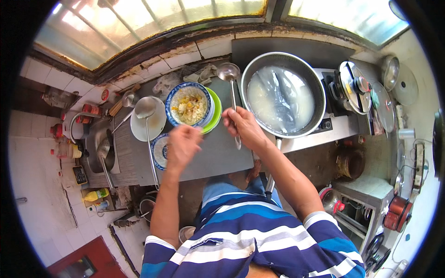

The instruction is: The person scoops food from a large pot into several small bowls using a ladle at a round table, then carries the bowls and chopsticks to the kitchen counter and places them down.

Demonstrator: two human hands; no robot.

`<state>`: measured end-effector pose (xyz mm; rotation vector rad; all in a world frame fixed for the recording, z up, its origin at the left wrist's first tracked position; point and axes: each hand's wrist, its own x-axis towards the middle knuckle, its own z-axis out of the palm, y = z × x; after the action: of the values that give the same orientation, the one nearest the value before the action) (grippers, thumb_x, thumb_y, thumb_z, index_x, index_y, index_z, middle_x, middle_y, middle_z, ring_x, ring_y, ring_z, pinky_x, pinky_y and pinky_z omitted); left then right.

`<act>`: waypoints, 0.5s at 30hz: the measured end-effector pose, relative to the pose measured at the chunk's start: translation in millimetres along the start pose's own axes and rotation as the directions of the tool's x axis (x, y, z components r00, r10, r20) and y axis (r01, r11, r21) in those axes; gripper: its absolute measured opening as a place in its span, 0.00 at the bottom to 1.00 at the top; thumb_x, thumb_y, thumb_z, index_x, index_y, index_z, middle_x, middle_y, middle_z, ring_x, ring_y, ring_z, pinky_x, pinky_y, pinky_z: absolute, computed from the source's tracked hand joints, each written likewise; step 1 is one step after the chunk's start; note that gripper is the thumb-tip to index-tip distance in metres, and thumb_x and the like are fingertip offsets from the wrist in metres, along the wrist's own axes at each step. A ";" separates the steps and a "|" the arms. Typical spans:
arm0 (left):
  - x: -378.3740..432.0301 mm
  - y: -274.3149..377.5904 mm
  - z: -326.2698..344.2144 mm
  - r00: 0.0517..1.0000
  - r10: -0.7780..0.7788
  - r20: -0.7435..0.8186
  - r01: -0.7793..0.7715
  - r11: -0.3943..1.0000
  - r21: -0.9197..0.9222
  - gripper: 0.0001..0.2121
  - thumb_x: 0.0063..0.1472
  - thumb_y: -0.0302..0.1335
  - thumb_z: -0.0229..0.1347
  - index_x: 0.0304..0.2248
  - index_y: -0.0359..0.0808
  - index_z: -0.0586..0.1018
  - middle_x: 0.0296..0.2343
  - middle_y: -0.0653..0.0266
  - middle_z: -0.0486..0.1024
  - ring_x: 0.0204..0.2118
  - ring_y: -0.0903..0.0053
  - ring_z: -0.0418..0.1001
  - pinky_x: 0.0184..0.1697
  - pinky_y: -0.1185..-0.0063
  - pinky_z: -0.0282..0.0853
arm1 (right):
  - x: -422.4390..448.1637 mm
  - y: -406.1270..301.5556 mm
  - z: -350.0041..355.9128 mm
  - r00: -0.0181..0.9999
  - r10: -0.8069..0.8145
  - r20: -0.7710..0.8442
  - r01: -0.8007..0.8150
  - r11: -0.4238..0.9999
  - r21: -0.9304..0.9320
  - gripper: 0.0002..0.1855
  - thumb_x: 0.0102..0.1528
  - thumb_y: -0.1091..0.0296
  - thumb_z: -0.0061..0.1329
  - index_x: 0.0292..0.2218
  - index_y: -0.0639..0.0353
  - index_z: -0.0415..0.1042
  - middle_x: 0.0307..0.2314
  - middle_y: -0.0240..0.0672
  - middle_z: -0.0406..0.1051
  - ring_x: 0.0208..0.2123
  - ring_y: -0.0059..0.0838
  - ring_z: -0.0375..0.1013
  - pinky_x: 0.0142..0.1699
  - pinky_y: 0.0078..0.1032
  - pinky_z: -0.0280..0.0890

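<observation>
My right hand (244,125) is closed around the handle of a metal ladle (228,72), whose bowl points away from me beside the wok. Close to the near rim of a blue-and-white bowl of rice with yellow bits (189,106) is my left hand (184,144), blurred, its fingers curled; whether it pinches anything I cannot tell. That bowl stands on other dishes, with a bright green plate (216,113) under them. A patterned blue-and-white dish (160,152) lies partly behind my left hand. On the right, a large wok (283,99) holds cloudy liquid.
A second ladle (145,108) rests across a white bowl (156,123) at the left. Farther left, a skimmer (103,149) lies in the steel sink (92,146). A lidded pot (354,88) stands right of the wok, whose long handle (270,184) reaches towards my body.
</observation>
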<state>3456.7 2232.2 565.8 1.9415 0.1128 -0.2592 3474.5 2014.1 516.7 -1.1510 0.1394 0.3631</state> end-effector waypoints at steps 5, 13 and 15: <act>84.2 -62.9 -69.3 0.797 0.511 -0.323 -0.201 0.728 0.655 0.11 0.56 0.31 0.56 0.32 0.30 0.79 0.22 0.53 0.77 0.26 0.60 0.77 0.33 0.67 0.69 | 50.7 27.7 29.3 0.854 -0.372 -0.363 0.171 0.861 -0.479 0.15 0.56 0.60 0.50 0.31 0.67 0.74 0.22 0.38 0.74 0.24 0.29 0.74 0.31 0.27 0.67; 118.1 -58.9 -69.6 0.889 0.446 -0.106 -0.238 0.646 0.725 0.11 0.54 0.32 0.57 0.30 0.30 0.80 0.23 0.50 0.77 0.28 0.56 0.76 0.34 0.66 0.69 | 54.4 36.2 62.8 0.690 -0.602 -0.401 0.173 0.676 -0.716 0.12 0.51 0.65 0.56 0.29 0.66 0.73 0.23 0.44 0.75 0.27 0.42 0.76 0.35 0.33 0.68; 122.2 -61.6 -71.1 0.870 0.488 -0.074 -0.262 0.583 0.769 0.11 0.54 0.32 0.57 0.29 0.29 0.80 0.22 0.49 0.77 0.27 0.57 0.77 0.34 0.66 0.70 | 57.0 35.7 67.1 0.663 -0.636 -0.395 0.174 0.644 -0.745 0.11 0.51 0.66 0.55 0.29 0.65 0.73 0.24 0.45 0.75 0.27 0.44 0.75 0.35 0.34 0.68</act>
<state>3572.0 2315.9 506.9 2.7584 -0.2836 0.3347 3510.0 2099.9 496.4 -1.9473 0.3343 -0.5040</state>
